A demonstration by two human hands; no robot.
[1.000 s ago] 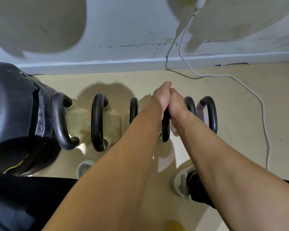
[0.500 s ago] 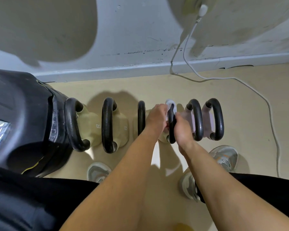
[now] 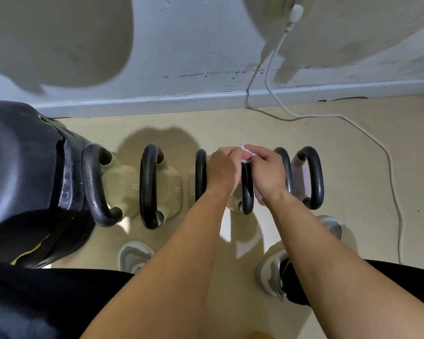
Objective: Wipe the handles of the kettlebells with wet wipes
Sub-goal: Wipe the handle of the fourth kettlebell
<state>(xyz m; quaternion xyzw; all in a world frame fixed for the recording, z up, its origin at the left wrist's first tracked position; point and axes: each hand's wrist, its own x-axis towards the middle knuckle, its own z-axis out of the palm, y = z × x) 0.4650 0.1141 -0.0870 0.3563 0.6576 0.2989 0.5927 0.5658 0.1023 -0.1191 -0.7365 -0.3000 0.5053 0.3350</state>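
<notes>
Several kettlebells with black handles stand in a row on the floor. Two cream ones marked 8 (image 3: 123, 189) (image 3: 167, 187) are at the left, two pale pink ones (image 3: 301, 182) at the right. My left hand (image 3: 224, 171) and my right hand (image 3: 267, 172) meet over the far end of the fourth handle (image 3: 246, 192). Both pinch a small white wet wipe (image 3: 245, 152) wrapped round that handle. Most of the wipe is hidden by my fingers.
A large black kettlebell (image 3: 22, 177) sits at the far left. A white cable (image 3: 353, 128) runs from the wall across the floor to the right. My two shoes (image 3: 135, 255) (image 3: 274, 272) stand just in front of the row. The wall's skirting lies behind.
My view has pulled back and the hands now sit lower over the handle. The wipe, hidden a second ago, shows between my fingertips at the handle's far end.
</notes>
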